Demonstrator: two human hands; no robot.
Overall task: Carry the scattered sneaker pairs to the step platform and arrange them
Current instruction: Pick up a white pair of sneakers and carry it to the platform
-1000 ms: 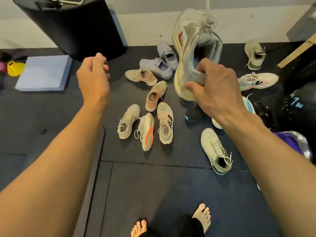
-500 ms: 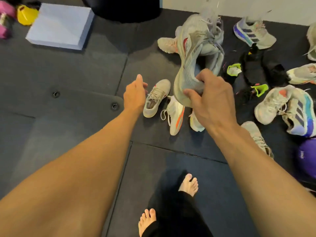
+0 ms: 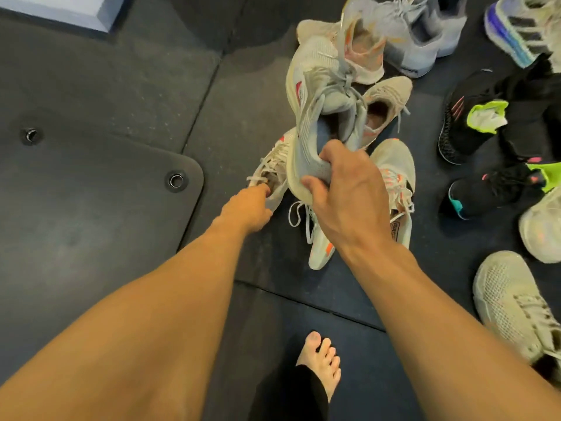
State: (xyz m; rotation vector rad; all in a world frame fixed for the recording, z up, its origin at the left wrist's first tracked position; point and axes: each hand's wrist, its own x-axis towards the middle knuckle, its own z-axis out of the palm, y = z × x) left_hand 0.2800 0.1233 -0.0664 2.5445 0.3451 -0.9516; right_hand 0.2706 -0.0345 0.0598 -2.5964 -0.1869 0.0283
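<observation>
Toes of a bare foot (image 3: 320, 357) sit lowest on the dark rubber floor tiles (image 3: 121, 71), with a black trouser cuff behind them. To the right lies a cream knit sneaker (image 3: 513, 305), laces loose. Further out, the right hand (image 3: 349, 199) is clamped on the heels of a pale grey sneaker pair (image 3: 318, 95), thumb on one side and fingers curled over the collars, holding both shoes up off the floor with toes pointing away. The left hand (image 3: 247, 208) reaches to a white sneaker (image 3: 273, 171) on the floor, fingertips at its collar; whether they have closed on it I cannot tell. Just beside that, partly under the held pair, lie two more white sneakers with orange accents (image 3: 394, 183). Black sneakers with neon green tongues (image 3: 473, 123) are heaped to the right. Beyond lie a grey sneaker (image 3: 425, 34) and one with a blue-purple sole (image 3: 510, 34). At far left, a black mat (image 3: 91, 192) with metal grommets, then a grey foam pad's corner (image 3: 76, 10).
</observation>
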